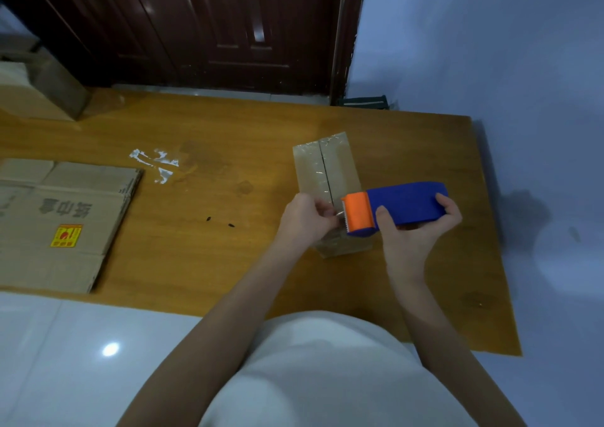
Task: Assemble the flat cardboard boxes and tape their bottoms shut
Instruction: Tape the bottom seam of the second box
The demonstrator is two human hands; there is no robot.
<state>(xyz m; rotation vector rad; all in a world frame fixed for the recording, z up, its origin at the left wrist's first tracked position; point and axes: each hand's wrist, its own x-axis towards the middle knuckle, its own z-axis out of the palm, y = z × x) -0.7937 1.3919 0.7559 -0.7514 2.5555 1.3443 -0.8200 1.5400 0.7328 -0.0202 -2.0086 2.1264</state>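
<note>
Right hand (pixel 421 227) grips blue-orange tape dispenser (pixel 397 207); left hand (pixel 305 219) pinches tape on the glossy taped box (pixel 327 168).

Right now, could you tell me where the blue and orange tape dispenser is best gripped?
Probably round the blue body of the blue and orange tape dispenser, from the right, as the right hand grips it: the orange toothed cutter end points left.

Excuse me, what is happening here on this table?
A person is taping a small cardboard box that stands on the wooden table. The right hand holds a blue and orange tape dispenser at the near end of the box, and the left hand pinches the tape there. Flat cardboard boxes lie to the left.
</note>
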